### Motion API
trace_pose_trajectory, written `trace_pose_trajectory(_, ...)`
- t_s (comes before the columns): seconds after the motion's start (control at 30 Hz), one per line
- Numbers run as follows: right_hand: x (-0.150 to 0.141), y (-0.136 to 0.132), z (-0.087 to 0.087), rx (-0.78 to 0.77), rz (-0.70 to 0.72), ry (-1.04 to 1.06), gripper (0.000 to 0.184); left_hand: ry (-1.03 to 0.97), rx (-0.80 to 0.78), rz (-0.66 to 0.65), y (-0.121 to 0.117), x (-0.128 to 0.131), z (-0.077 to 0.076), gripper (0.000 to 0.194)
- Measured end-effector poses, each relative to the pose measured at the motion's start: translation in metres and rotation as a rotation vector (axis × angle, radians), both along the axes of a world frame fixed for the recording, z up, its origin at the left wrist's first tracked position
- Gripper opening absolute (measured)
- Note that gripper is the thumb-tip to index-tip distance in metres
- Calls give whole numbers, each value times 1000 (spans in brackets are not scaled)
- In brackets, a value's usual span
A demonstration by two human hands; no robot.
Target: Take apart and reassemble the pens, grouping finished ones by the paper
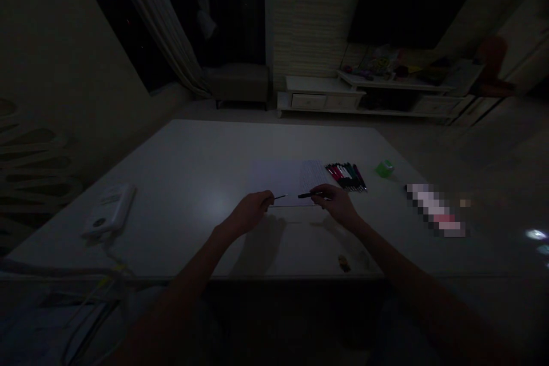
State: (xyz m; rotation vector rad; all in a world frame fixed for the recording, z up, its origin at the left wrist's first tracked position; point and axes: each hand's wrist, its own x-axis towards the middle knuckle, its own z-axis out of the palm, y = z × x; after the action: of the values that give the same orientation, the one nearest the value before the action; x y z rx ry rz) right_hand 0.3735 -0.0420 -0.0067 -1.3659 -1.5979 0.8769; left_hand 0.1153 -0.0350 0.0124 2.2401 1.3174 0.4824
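The room is very dark, and the brightest part is a soft pale glow on the table [214, 206], with a few small white shiny spots [536, 234] at the right edge of the view. The left hand [246, 213] and the right hand [337, 205] drop soft dark shadows [257, 246] on the table, and the arms fade into black near the bottom. The view looks dim and a bit grainy, the curtain [158, 23] and the table lines bend near the sides, and one patch [435, 210] on the right is blurred into big blocks.
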Motion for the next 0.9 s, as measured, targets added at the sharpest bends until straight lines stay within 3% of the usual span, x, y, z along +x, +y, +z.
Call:
trace_pose_trajectory(0.17,6,-2,-23,13,3,-140,21,32,6,25,0,-12,-3,22)
trace_pose_trajectory(0.33,-9,-3,-47,173,31,-348,12,73,-3,-17,-8,-4,-5,21)
trace_pose_trajectory(0.53,-20,-8,-33,294,43,-259,14,117,12,-64,-12,9,-14,23)
trace_pose_trajectory(0.73,-32,-21,-22,292,189,-247,11,137,15,-128,-17,23,-18,24)
trace_pose_trajectory(0.9,-21,-19,-21,258,161,-257,6,185,13,-107,-13,14,-12,24)
